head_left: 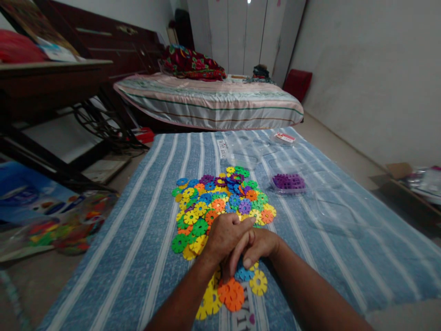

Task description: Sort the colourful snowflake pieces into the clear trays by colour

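My left hand (223, 231) crosses over my right hand (262, 244), and the two touch above a pile of flat plastic snowflake discs (206, 198). A finger of the left hand stretches out to the right; its other fingers are partly hidden. The right hand's fingers slant down and left beneath it, fairly straight. I see no disc held in either hand. Close below lie an orange disc (231, 294), a yellow disc (258, 282) and a blue disc (244, 273). The pile mixes green, yellow, orange, blue and purple discs.
Right of the pile stands a clear container with purple discs (288, 181). Clear plastic containers (244, 154) and a clear tray (336, 209) lie on the striped blue cloth (138, 230). Beyond is a bed (213, 103); a dark sewing table (51, 87) stands left, a cardboard box (406, 184) right.
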Demonstrator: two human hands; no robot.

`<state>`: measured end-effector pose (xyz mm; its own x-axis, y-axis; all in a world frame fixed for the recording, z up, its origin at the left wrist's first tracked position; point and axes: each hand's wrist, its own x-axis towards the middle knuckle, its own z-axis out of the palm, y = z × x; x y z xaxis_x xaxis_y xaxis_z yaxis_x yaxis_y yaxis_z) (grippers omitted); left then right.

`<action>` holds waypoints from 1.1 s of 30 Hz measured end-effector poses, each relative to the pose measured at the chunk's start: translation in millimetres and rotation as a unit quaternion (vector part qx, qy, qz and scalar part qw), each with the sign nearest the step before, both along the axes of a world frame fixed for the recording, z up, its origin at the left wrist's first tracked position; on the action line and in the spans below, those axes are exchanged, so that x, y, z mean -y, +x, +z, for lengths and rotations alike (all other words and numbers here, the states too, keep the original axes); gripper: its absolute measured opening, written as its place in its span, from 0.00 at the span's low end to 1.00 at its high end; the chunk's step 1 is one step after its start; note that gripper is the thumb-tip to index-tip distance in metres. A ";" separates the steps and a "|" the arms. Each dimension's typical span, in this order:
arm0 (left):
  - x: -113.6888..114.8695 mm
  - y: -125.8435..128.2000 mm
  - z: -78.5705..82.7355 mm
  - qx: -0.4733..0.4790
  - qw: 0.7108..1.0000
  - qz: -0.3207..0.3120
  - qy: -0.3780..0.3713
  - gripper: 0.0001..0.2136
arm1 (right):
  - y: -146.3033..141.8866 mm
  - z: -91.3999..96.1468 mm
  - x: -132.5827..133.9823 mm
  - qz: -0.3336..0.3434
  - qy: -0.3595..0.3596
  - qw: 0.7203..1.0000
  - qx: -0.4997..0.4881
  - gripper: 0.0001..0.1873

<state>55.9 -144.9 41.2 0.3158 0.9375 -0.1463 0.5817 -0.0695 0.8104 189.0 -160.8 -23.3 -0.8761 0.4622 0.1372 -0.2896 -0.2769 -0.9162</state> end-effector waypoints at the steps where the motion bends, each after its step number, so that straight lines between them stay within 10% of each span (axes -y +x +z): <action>1: 0.2 0.1 0.5 -0.001 1.000 0.004 0.004 0.26 | 0.2 -0.9 0.1 -0.004 -0.001 1.000 0.005 0.29; 15: 3.6 3.7 0.8 0.071 0.997 -0.005 0.020 0.20 | 2.3 0.4 2.9 -0.033 -0.003 0.999 0.010 0.29; 22: -5.4 -1.8 0.1 0.027 0.993 0.062 0.098 0.16 | -2.1 19.1 12.4 -0.199 -0.024 0.980 0.000 0.23; 26: -20.2 -15.4 -0.7 0.038 0.975 0.128 0.178 0.12 | -2.1 27.4 9.5 -0.388 -0.047 0.920 -0.031 0.18; 33: -50.4 -44.2 -10.2 0.014 0.945 0.201 0.259 0.10 | 13.0 29.0 -5.0 -0.684 -0.012 0.729 0.021 0.15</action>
<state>11.7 -94.5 31.0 -0.0843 0.9259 0.3683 0.6246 -0.2389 0.7435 202.0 -155.9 5.7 0.4049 0.9088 0.1003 -0.2812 0.2282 -0.9321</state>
